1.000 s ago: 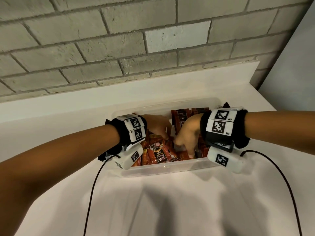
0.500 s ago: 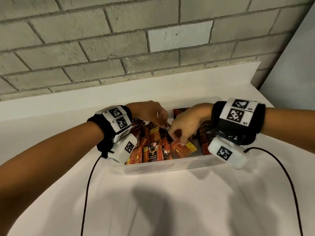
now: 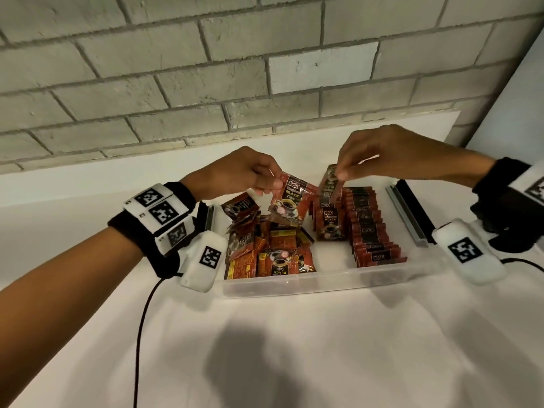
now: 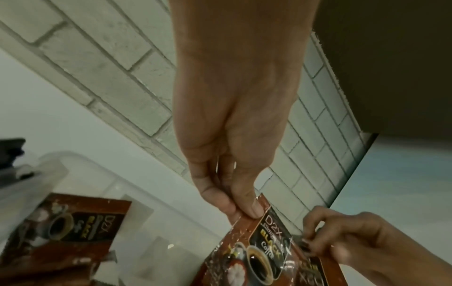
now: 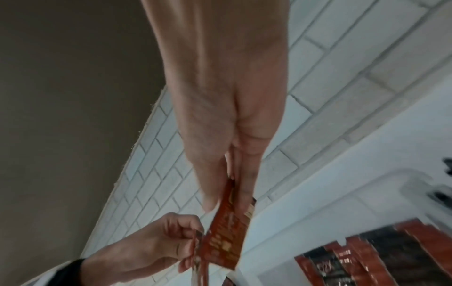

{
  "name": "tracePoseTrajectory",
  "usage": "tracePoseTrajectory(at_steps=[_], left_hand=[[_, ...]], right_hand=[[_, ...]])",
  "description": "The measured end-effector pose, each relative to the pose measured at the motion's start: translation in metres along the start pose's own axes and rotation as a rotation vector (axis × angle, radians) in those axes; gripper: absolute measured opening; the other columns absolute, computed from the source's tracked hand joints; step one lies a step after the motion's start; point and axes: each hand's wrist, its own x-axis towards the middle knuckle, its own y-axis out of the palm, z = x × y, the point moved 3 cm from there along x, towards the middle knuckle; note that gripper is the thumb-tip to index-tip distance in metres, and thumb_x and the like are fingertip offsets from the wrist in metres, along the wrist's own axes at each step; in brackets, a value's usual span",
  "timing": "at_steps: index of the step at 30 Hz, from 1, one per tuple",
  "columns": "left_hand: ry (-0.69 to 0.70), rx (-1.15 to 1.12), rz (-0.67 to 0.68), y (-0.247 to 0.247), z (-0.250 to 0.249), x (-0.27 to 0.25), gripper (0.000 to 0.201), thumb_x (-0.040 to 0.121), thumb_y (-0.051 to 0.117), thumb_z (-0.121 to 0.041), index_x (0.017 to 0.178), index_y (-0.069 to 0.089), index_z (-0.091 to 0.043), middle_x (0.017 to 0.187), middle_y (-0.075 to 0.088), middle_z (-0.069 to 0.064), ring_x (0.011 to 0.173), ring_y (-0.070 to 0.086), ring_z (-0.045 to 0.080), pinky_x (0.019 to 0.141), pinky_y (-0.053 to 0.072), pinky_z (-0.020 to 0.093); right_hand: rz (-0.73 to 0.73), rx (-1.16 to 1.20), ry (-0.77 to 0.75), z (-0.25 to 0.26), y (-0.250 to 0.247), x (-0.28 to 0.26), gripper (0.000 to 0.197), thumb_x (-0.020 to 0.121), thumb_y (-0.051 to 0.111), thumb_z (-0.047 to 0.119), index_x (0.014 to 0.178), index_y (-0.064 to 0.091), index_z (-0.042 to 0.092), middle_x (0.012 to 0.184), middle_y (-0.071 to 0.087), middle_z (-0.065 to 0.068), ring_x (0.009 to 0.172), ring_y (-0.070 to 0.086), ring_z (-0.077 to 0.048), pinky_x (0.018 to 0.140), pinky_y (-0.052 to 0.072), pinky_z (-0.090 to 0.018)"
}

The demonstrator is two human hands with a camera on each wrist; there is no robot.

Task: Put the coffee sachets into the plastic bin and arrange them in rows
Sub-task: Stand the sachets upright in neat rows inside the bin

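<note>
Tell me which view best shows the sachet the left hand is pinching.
Left wrist: the sachet fills the lower frame, print readable, with the left hand pinching its top corner. Head view shows that sachet smaller, above the plastic bin. Right wrist view shows the hand, but which sachet it holds is unclear.

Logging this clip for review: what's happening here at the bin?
A person is sorting coffee sachets in a clear plastic bin. The left hand pinches one sachet above a loose pile; the right hand pinches another sachet over the neat upright rows on the bin's right side.
</note>
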Motion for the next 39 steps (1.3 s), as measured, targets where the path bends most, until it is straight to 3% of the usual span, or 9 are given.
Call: tracePoseTrajectory(at_steps=[4, 13, 18, 22, 26, 29, 33, 36, 39], left_hand=[[-0.007, -0.131, 0.01, 0.021, -0.01, 0.008, 0.018, 0.085, 0.064, -0.002, 0.101, 0.064, 0.007, 0.087, 0.07, 0.014, 0.073, 0.069, 0.009, 0.067, 0.054, 0.017], [-0.102, -0.182, -0.088, 0.038, -0.013, 0.024, 0.022, 0.082, 0.07, -0.003, 0.098, 0.063, 0.009, 0.093, 0.071, 0.02, 0.09, 0.07, 0.031, 0.083, 0.057, 0.031], [-0.045, -0.017, -0.047, 0.033, -0.012, 0.017, 0.02, 0.084, 0.069, -0.014, 0.099, 0.068, -0.001, 0.102, 0.071, 0.004, 0.09, 0.067, 0.011, 0.081, 0.051, 0.016], [-0.013, 0.051, 0.009, 0.034, -0.016, 0.013, 0.018, 0.081, 0.073, -0.02, 0.094, 0.072, -0.009, 0.103, 0.072, 0.004, 0.099, 0.066, 0.013, 0.095, 0.044, 0.026], [-0.016, -0.106, -0.057, 0.032, -0.016, 0.01, 0.018, 0.08, 0.072, -0.007, 0.095, 0.07, 0.004, 0.095, 0.072, 0.012, 0.088, 0.068, 0.017, 0.087, 0.054, 0.027], [-0.007, -0.342, -0.15, 0.023, -0.013, 0.002, 0.013, 0.08, 0.069, 0.002, 0.092, 0.067, 0.007, 0.095, 0.07, 0.016, 0.088, 0.07, 0.02, 0.079, 0.056, 0.023], [-0.025, -0.444, -0.188, 0.019, -0.007, -0.006, 0.007, 0.08, 0.067, 0.004, 0.087, 0.066, 0.002, 0.091, 0.071, 0.012, 0.089, 0.071, 0.022, 0.081, 0.057, 0.026], [-0.031, -0.375, -0.2, 0.019, -0.007, -0.01, 0.005, 0.081, 0.068, 0.003, 0.083, 0.067, -0.001, 0.091, 0.071, 0.011, 0.086, 0.071, 0.019, 0.073, 0.057, 0.021], [-0.026, -0.242, -0.262, 0.015, -0.007, -0.01, 0.008, 0.079, 0.07, 0.003, 0.081, 0.068, -0.004, 0.086, 0.069, 0.01, 0.071, 0.071, 0.01, 0.063, 0.055, 0.016]], right_hand=[[-0.086, 0.119, 0.025, -0.013, 0.006, 0.004, 0.025, 0.078, 0.073, 0.015, 0.102, 0.066, 0.018, 0.107, 0.061, 0.005, 0.091, 0.067, -0.004, 0.083, 0.051, -0.018], [0.038, 0.364, 0.11, -0.023, 0.024, 0.011, 0.026, 0.085, 0.066, 0.012, 0.11, 0.059, 0.013, 0.112, 0.064, -0.003, 0.096, 0.068, -0.01, 0.077, 0.051, -0.016], [0.04, 0.371, 0.137, -0.026, 0.026, 0.018, 0.021, 0.089, 0.061, 0.013, 0.11, 0.062, 0.012, 0.1, 0.071, 0.001, 0.091, 0.067, -0.008, 0.081, 0.05, -0.023], [0.187, 0.222, 0.115, -0.014, 0.032, 0.03, 0.02, 0.09, 0.059, 0.01, 0.111, 0.059, 0.011, 0.097, 0.071, -0.001, 0.077, 0.066, -0.006, 0.07, 0.052, -0.02], [0.079, 0.5, 0.207, -0.008, 0.032, 0.042, 0.031, 0.089, 0.061, 0.02, 0.115, 0.05, 0.008, 0.099, 0.064, -0.02, 0.081, 0.06, -0.02, 0.073, 0.05, -0.025], [0.064, 0.665, 0.331, -0.013, 0.028, 0.039, 0.035, 0.093, 0.053, 0.033, 0.116, 0.057, 0.008, 0.114, 0.065, -0.013, 0.1, 0.064, -0.021, 0.083, 0.055, -0.028], [0.11, 0.791, 0.329, -0.014, 0.037, 0.032, 0.027, 0.092, 0.056, 0.018, 0.114, 0.063, 0.006, 0.111, 0.07, -0.008, 0.101, 0.068, -0.019, 0.081, 0.058, -0.028], [-0.044, 0.725, 0.305, -0.017, 0.031, 0.038, 0.02, 0.091, 0.058, 0.015, 0.106, 0.065, 0.003, 0.103, 0.069, -0.009, 0.092, 0.067, -0.019, 0.072, 0.059, -0.025], [-0.114, 0.342, 0.2, -0.017, 0.02, 0.043, 0.027, 0.094, 0.055, 0.017, 0.114, 0.063, 0.001, 0.103, 0.069, -0.014, 0.084, 0.068, -0.02, 0.066, 0.058, -0.022]])
